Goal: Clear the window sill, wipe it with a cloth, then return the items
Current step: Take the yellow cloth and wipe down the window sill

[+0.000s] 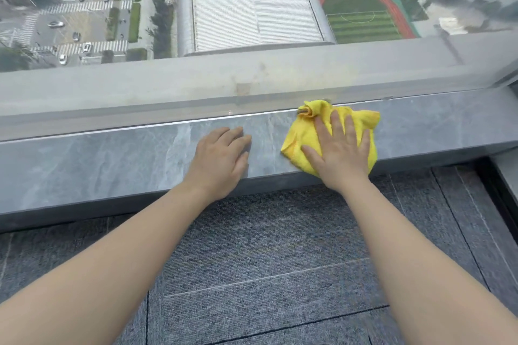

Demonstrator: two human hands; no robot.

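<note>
Grey marble window sill (112, 159), right hand (340, 152) spread flat and pressed on a crumpled yellow cloth (305, 131) reaching from the sill's front edge to the glass, left hand (221, 159) open, palm down beside it, holding nothing, grey carpet (252, 260) below.

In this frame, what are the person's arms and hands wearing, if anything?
Nothing visible: both forearms are bare to the frame's bottom edge, with no sleeves. The left hand and right hand have no gloves, rings, watch or bracelet showing.
</note>
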